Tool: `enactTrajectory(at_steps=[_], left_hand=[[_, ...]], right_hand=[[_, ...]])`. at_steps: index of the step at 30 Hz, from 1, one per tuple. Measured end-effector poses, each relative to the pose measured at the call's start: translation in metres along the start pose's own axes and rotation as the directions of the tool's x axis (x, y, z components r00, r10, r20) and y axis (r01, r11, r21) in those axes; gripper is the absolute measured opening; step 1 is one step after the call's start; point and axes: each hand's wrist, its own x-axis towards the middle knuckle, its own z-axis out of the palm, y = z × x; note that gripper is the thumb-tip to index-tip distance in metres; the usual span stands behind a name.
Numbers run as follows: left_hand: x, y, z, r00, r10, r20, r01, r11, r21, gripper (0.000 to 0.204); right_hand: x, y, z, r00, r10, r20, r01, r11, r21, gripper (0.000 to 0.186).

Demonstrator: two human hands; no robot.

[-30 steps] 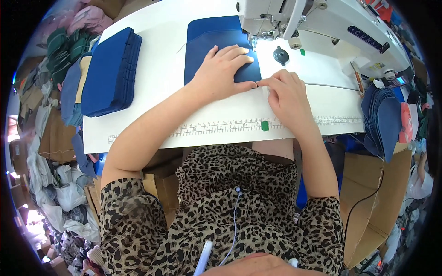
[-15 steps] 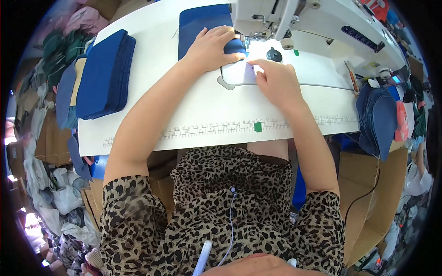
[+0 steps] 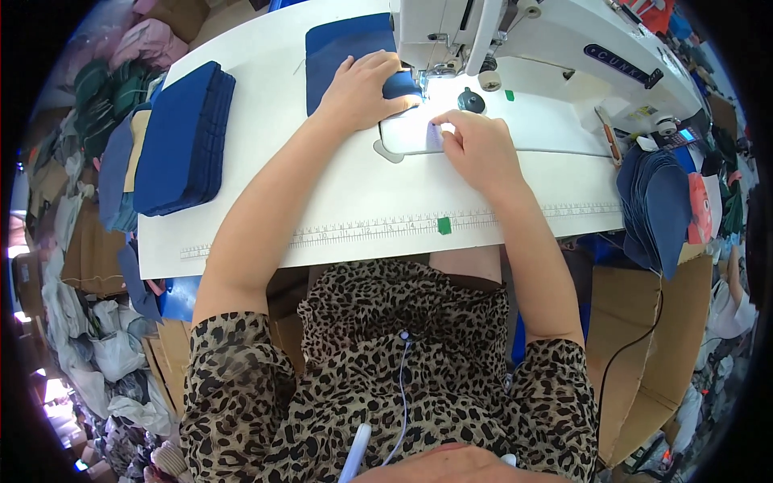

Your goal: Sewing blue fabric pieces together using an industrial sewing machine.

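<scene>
A dark blue fabric panel [image 3: 348,50] lies on the sewing machine's bed, its right edge by the lit presser foot [image 3: 427,76]. My left hand [image 3: 362,95] rests flat on this panel, fingers and thumb spread, the thumb tip close to the needle area. To the right, my right hand [image 3: 481,149] hovers over or touches the white bed plate. Its fingers are curled, with index finger and thumb near each other beside a faint purplish patch. Glare hides whether anything thin is between them. A round black knob-like piece [image 3: 472,101] sits just beyond that hand.
The white sewing machine [image 3: 555,40] arches over the far right. A stack of dark blue panels [image 3: 179,137] stands at left on the white table [image 3: 338,193]. More blue pieces [image 3: 654,201] hang at the right edge, above a cardboard box [image 3: 644,354]. A ruler strip [image 3: 378,228] runs along the near edge.
My right hand has drawn slightly away from the presser foot, toward me. My left hand stays on the blue panel. The whole view has shifted a little.
</scene>
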Motion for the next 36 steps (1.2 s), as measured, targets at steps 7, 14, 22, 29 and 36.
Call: enactTrajectory(at_steps=[7, 14, 22, 29, 36], left_hand=[[-0.015, -0.024, 0.003, 0.967, -0.127, -0.221, 0.136, 0.99, 0.028, 0.046], [-0.066, 0.031, -0.078, 0.913, -0.262, 0.314, 0.168, 0.94, 0.296, 0.042], [-0.087, 0.02, -0.041, 0.953, 0.303, 0.028, -0.299, 0.95, -0.089, 0.031], [-0.09, 0.043, -0.035, 0.96, 0.279, 0.005, -0.279, 0.96, -0.007, 0.035], [-0.075, 0.042, -0.018, 0.956, 0.294, 0.012, -0.293, 0.955, -0.052, 0.043]], right_hand=[[0.0, -0.008, -0.002, 0.999, 0.036, 0.021, -0.038, 0.995, 0.097, 0.021], [-0.004, -0.009, -0.005, 0.992, 0.127, 0.0, -0.125, 0.98, 0.157, 0.02], [-0.007, -0.012, -0.017, 0.977, 0.212, 0.031, -0.214, 0.963, 0.164, 0.015], [-0.064, -0.053, -0.031, 0.983, -0.128, 0.129, 0.096, 0.969, 0.228, 0.023], [-0.079, -0.058, -0.033, 0.991, -0.116, 0.068, 0.103, 0.978, 0.18, 0.035]])
